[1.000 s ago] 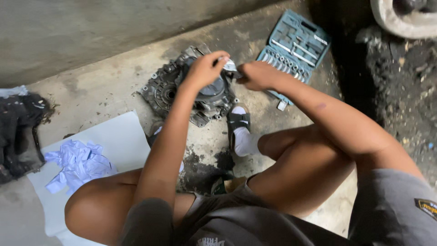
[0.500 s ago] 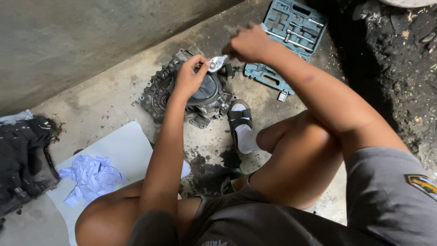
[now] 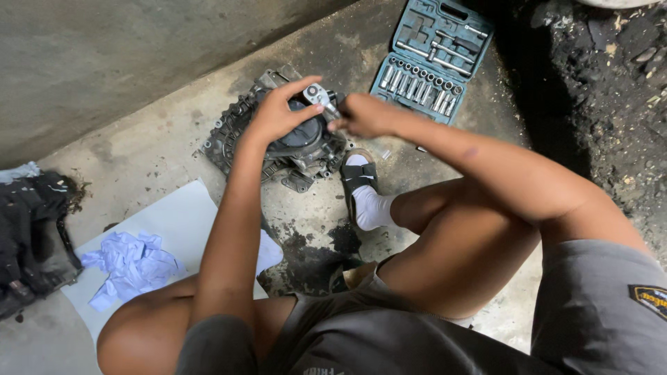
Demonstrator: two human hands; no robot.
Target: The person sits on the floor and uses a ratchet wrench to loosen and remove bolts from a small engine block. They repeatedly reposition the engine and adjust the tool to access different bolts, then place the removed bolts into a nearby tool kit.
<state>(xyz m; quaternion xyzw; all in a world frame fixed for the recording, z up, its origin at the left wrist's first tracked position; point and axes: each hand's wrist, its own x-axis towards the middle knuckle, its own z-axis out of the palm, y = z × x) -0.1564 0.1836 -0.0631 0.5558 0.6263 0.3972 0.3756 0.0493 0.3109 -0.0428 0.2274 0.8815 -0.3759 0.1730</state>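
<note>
A grimy metal engine cover (image 3: 240, 135) lies on the concrete floor in front of me. My left hand (image 3: 278, 111) rests over its dark round centre, fingers touching the head of a silver ratchet wrench (image 3: 321, 97). My right hand (image 3: 365, 114) is closed around the ratchet's handle, just right of the cover. The ratchet head sits on top of the cover; what it engages is hidden by my fingers.
An open teal socket set case (image 3: 431, 59) lies beyond my right hand. A white sheet (image 3: 187, 219) with crumpled pale blue gloves (image 3: 132, 264) is at the left, dark cloth (image 3: 31, 236) further left. My socked foot in a sandal (image 3: 365, 191) is beside the cover. Dark soil lies at the right.
Both hands came down from a raised position and the ratchet now sits on the engine cover. The view has also shifted slightly.
</note>
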